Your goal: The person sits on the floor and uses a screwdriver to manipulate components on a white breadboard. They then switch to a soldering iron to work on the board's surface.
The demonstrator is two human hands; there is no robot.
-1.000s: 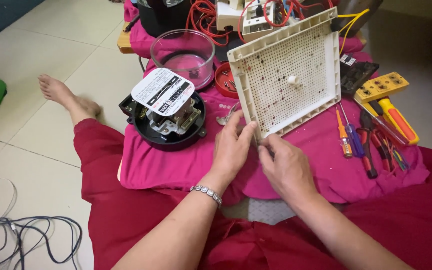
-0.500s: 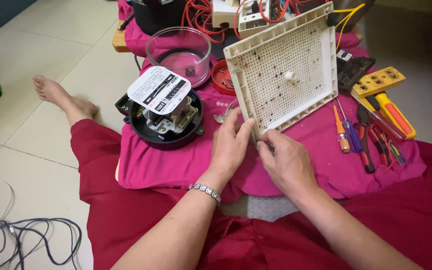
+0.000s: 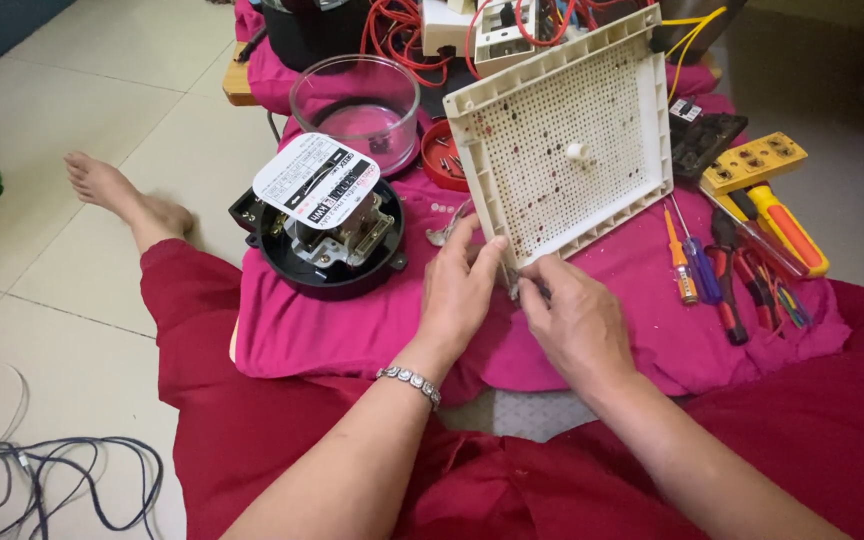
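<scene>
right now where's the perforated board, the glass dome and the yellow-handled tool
perforated board (image 3: pixel 592 110), head view, bare holed face
glass dome (image 3: pixel 354 100), head view, front wall
yellow-handled tool (image 3: pixel 790 232), head view, orange-and-yellow grip

One label (image 3: pixel 316 180) shows: a white, round-cornered plate with black print and a dark bar, lying tilted on top of the open meter (image 3: pixel 327 235), at about nine o'clock from the middle of the view. A small white sticker (image 3: pixel 685 110) with dark marks sits on a black block at about two o'clock, just beside the upper right corner of the perforated board (image 3: pixel 567 150). No packages, signs or screens are in view.
</scene>
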